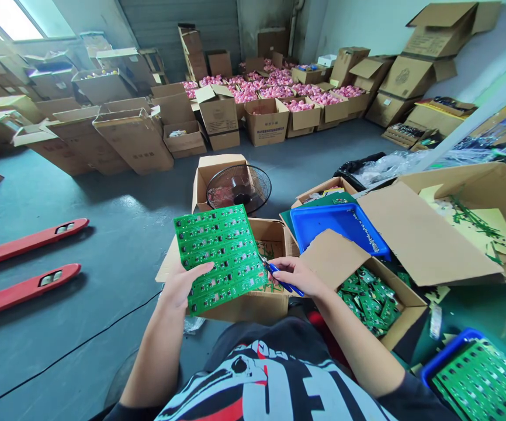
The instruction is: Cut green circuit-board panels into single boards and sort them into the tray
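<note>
My left hand grips a large green circuit board panel by its lower left edge, thumb lying on the face. Rows of small parts cover the panel. In my right hand is a pair of blue-handled side cutters, their tips at the panel's right edge. Beneath the panel stands an open cardboard box with green scraps inside, partly hidden by the panel. To the right, another carton holds many small separated circuit boards.
A blue tray lies beyond my right hand, and a second blue tray with board panels is at lower right. A black fan stands ahead. Red pallet-jack forks extend from the left. Cartons of pink items line the back.
</note>
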A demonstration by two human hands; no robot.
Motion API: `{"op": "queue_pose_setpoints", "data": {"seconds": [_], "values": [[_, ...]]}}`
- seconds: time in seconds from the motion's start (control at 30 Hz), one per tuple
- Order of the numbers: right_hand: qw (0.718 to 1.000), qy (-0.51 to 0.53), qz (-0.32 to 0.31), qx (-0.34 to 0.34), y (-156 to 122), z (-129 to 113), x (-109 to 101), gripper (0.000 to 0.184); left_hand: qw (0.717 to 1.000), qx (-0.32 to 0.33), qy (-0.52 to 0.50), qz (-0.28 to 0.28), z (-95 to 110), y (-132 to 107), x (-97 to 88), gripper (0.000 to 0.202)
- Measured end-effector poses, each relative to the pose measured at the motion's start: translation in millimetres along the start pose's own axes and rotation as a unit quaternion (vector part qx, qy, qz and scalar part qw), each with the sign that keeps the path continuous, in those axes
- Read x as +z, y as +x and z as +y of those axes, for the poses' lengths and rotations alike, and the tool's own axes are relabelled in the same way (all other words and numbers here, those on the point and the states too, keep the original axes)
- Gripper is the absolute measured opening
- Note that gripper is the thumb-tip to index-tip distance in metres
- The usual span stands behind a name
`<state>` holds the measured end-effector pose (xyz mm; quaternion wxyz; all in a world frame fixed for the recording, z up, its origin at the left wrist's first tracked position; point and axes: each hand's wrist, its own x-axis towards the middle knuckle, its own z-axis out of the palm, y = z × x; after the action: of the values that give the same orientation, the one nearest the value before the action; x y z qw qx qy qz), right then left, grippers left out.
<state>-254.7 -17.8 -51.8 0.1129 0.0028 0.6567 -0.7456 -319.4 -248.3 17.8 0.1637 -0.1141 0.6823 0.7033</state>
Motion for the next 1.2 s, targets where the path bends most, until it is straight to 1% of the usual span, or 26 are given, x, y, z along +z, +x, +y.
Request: {"op": "queue_pose_setpoints", "data": {"seconds": [0.13,0.27,0.47,0.57,0.7,0.83,0.97,1.03,1.1,1.2], "values": [[0.999,-0.032,0.027,0.002,3,5,1,0.033,1.0,0.007,0.009,-0.001,-2,4,0.5,0.058],[0.996,-0.064,0.066,0.003,8,9,3,0.033,0.998,0.033,0.047,0.026,-3,6,3.4,0.055],[0.993,-0.088,0.071,0.01,14,16,7,0.034,0.994,0.054,0.087,0.043,-1,4,7.3,0.049],[0.991,-0.109,0.081,-0.006,17,21,9,0.033,0.992,0.071,0.099,0.04,-1,3,8.4,0.044],[0.98,-0.169,0.106,-0.009,20,25,11,0.034,0.986,0.099,0.126,0.044,-3,5,8.2,0.04],[0.965,-0.234,0.116,-0.005,22,25,13,0.034,0.979,0.113,0.162,0.058,-6,6,8.7,0.038],[0.949,-0.284,0.135,-0.002,21,26,16,0.035,0.962,0.146,0.216,0.084,-3,0,14.8,0.029],[0.947,-0.288,0.141,-0.006,21,27,17,0.035,0.95,0.164,0.248,0.095,0,-3,18.3,0.024],[0.952,-0.27,0.141,-0.008,22,29,17,0.035,0.944,0.174,0.264,0.098,2,-5,19.8,0.024],[0.977,-0.179,0.115,0.007,25,32,16,0.033,0.945,0.173,0.261,0.091,1,-2,17.0,0.025]]}}
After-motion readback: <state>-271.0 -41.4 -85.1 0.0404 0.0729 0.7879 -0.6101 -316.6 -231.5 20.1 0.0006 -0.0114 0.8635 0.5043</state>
